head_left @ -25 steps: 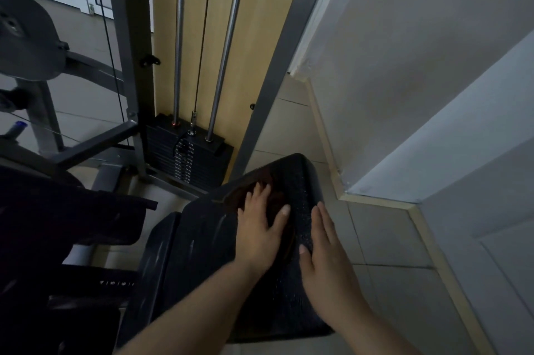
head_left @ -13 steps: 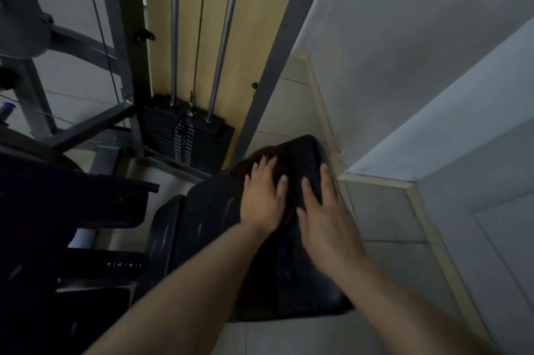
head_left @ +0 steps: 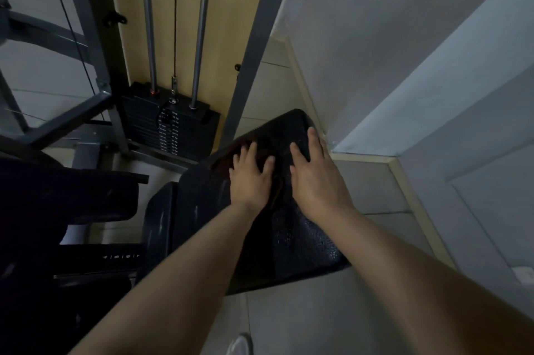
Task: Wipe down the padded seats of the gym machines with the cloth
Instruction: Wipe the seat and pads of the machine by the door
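Currently both hands flat, fingers straight, on the black textured padded seat (head_left: pixel 289 239). Left hand (head_left: pixel 250 178) presses a dark brownish cloth (head_left: pixel 260 153), barely distinguishable, at the seat's far end. Right hand (head_left: pixel 313 175) rests just beside it, near the seat's right edge. Black weight stack (head_left: pixel 170 126) sits behind.
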Tool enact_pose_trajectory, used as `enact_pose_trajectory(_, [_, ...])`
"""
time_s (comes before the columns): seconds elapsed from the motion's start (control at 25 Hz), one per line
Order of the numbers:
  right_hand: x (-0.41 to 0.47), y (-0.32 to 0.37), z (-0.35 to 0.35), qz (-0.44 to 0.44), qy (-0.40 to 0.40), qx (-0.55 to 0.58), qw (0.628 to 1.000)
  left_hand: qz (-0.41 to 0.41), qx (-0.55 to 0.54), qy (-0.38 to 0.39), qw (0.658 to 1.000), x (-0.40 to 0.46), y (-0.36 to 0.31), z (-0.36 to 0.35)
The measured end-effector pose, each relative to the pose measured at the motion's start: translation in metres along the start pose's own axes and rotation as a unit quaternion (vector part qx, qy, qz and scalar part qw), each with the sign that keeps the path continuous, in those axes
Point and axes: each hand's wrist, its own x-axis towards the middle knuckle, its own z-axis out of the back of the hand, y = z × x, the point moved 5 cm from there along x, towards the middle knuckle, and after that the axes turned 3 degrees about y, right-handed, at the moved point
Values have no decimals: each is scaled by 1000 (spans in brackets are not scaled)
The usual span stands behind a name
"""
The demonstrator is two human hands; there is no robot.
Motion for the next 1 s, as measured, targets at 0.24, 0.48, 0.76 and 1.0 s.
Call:
enact_pose_trajectory(0.24, [-1,0,0,6,-14,14,1000,-153,-3,-35,988,-147,29,-13])
enact_pose_trajectory(0.48, [1,-1,0,0,-11,-12,1000,-4,20,-13,1000,-37,23,-7])
enact_pose_trajectory(0.76, [1,0,-1,0,-8,-24,1000,0,-14,-51,999,-39,30,2])
enact_pose_trajectory(1.0, [1,3,2,0,10,-23,1000,-17,11,-11,1000,-114,33,-6])
